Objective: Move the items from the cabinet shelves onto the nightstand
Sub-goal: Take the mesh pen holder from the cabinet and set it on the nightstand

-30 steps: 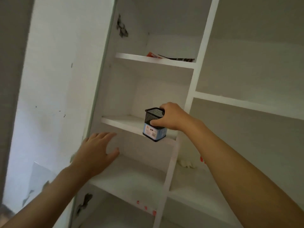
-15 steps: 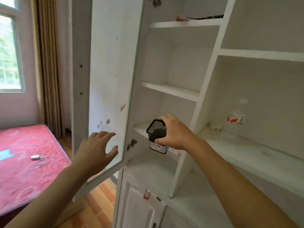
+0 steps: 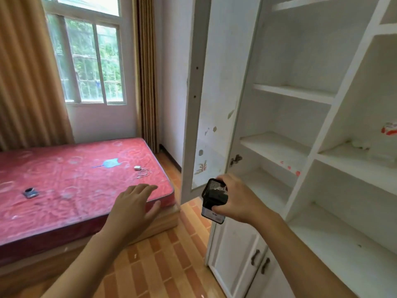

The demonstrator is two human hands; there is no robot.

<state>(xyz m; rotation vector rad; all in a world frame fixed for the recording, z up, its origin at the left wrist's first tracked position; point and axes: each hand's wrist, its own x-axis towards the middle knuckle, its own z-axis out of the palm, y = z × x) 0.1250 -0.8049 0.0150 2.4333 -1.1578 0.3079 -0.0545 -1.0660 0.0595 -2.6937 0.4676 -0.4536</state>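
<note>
My right hand (image 3: pixel 240 200) grips a black mesh pen holder (image 3: pixel 214 198) with a blue and white label at its base. I hold it in the air in front of the white cabinet (image 3: pixel 300 93), below its shelves and beside the open cabinet door (image 3: pixel 211 93). My left hand (image 3: pixel 134 208) hovers open, fingers spread, over the corner of the bed. A clear bottle with a red label (image 3: pixel 389 130) stands on the wide right shelf. No nightstand is in view.
A bed with a red mattress (image 3: pixel 71 181) fills the left; on it lie a charger with cable (image 3: pixel 140 170), a blue fan (image 3: pixel 109 163) and a small dark object (image 3: pixel 30 192). Behind are a window (image 3: pixel 86 57) and brown curtains (image 3: pixel 147 72). Lower cabinet doors (image 3: pixel 247 254) stand shut.
The pen holder has come off the middle shelf and moved down and out of the cabinet in my right hand. My view has swung left, bringing the bed and window into sight.
</note>
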